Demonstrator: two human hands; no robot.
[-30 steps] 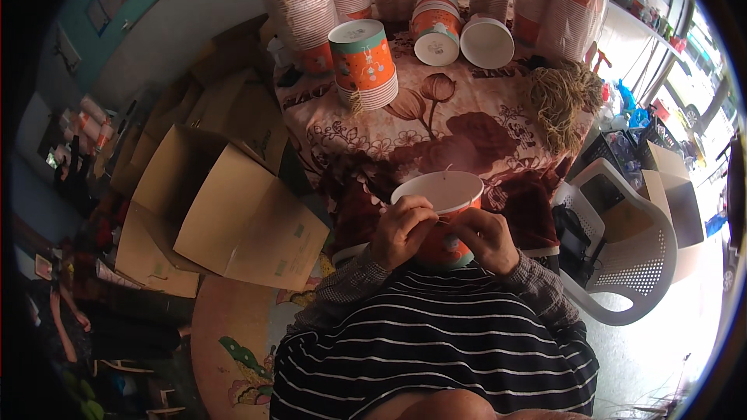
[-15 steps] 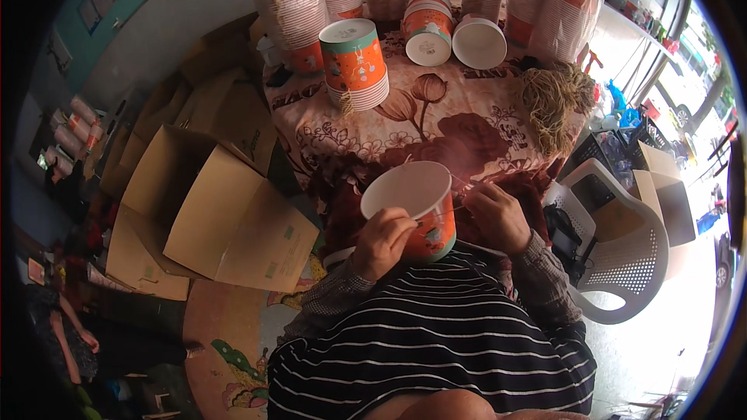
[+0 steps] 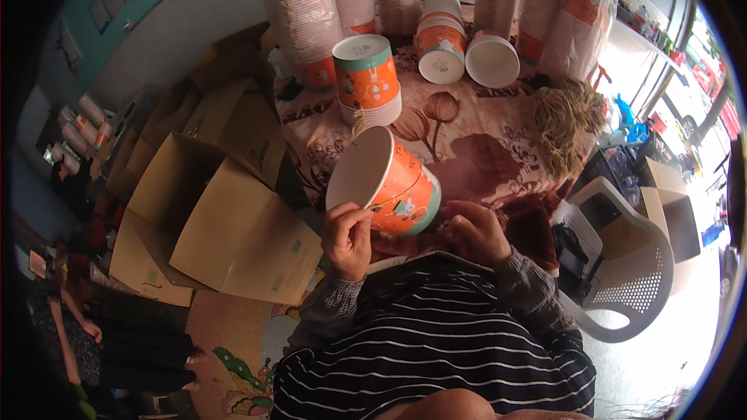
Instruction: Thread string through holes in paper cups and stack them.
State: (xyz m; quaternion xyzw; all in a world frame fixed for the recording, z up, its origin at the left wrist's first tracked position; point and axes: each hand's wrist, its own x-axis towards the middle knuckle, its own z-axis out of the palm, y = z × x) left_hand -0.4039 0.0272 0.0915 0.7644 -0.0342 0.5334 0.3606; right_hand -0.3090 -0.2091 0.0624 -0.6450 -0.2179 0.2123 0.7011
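An orange paper bucket (image 3: 406, 196) with a green base band and white inside is tilted in front of me, its mouth toward the left. My left hand (image 3: 348, 239) pinches its rim from the near side. A thin cord (image 3: 387, 201) lies across the printed wall, close to the left fingertips. Beside the base, my right hand (image 3: 476, 232) has its fingers loosely bent and apart, with nothing visible in them. Whether its fingertips touch the base cannot be made out.
On the flowered tablecloth (image 3: 459, 128) stand an upturned stack of buckets (image 3: 366, 74), buckets lying on their sides (image 3: 441, 50), tall wrapped stacks (image 3: 299, 15) and a bundle of cord (image 3: 568, 120). Open cardboard boxes (image 3: 241, 225) are left; a plastic chair (image 3: 630, 264) is right. Another person (image 3: 74, 334) is lower left.
The bucket has turned from mouth up to mouth left and shifted left and up. My left hand moved left with its rim. My right hand has come off the cord and lowered slightly.
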